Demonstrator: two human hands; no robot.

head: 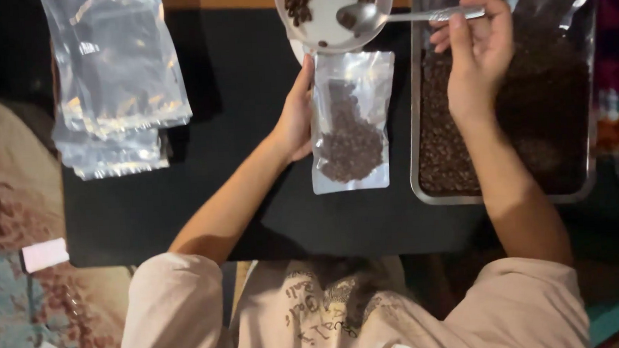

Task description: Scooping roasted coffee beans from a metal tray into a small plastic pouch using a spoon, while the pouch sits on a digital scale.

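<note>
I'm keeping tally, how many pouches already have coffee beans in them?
1: the clear pouch of coffee beans lies on the black mat, left hand at its edge. The stacked pouches at upper left look empty; some may be hidden.
</note>
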